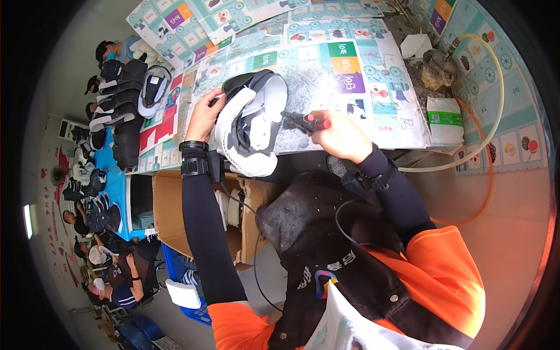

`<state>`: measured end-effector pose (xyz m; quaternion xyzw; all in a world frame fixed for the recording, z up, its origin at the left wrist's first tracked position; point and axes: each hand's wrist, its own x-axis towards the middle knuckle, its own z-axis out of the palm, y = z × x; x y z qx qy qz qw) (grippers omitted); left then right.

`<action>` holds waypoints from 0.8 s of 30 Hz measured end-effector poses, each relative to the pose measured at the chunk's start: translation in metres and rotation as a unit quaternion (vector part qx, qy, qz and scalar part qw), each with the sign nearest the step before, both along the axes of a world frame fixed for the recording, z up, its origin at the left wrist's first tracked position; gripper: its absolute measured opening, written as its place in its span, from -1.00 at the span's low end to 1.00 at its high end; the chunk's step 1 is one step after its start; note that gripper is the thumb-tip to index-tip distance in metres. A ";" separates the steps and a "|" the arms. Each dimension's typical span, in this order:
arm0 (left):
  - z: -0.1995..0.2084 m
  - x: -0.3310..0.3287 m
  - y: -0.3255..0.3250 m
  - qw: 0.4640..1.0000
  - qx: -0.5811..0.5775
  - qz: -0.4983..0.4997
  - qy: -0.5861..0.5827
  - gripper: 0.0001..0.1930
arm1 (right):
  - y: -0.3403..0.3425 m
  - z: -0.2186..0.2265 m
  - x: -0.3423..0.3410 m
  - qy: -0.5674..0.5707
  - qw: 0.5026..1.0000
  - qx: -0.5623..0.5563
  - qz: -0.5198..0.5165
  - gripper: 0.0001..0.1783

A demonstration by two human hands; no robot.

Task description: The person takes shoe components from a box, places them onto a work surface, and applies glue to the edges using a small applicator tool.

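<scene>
A white, grey and black shoe [265, 116] lies on the printed paper that covers the worktable, near its front edge. A thick white band runs along its left side, and which part of the shoe this is I cannot tell. My left hand [203, 119] grips the shoe's far left edge, with the thumb and fingers closed on the black part. In my right hand [344, 137] is a brush [297, 121] with a red handle and dark bristles. The bristle end reaches the shoe's right edge. Part of the handle is hidden inside my fingers.
Dark curved trays [125, 93] and another grey-and-white shoe piece [155, 87] sit at the left. Below the table stands a cardboard box [169, 204] beside a blue crate [175, 262]. A pale hose [499, 87] and a green-and-white bag [445, 119] are at the right. Several people work at far left.
</scene>
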<state>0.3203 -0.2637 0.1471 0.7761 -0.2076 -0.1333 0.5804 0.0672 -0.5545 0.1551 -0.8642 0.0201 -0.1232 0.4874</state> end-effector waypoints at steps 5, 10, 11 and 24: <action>-0.008 -0.004 0.015 0.999 -0.022 -0.004 0.029 -0.67 | 0.000 0.000 -0.002 0.049 0.997 0.047 0.047 -0.73; -0.006 -0.014 0.019 0.991 -0.100 -0.036 0.084 -0.69 | -0.002 -0.009 -0.004 0.046 0.991 0.090 0.085 -0.78; -0.003 -0.015 0.016 0.991 -0.102 -0.037 0.084 -0.69 | 0.000 0.004 -0.010 0.112 0.980 0.135 0.099 -0.78; -0.003 -0.025 -0.001 0.991 -0.109 0.042 0.061 -0.68 | 0.003 0.008 -0.009 0.127 0.972 0.147 0.134 -0.81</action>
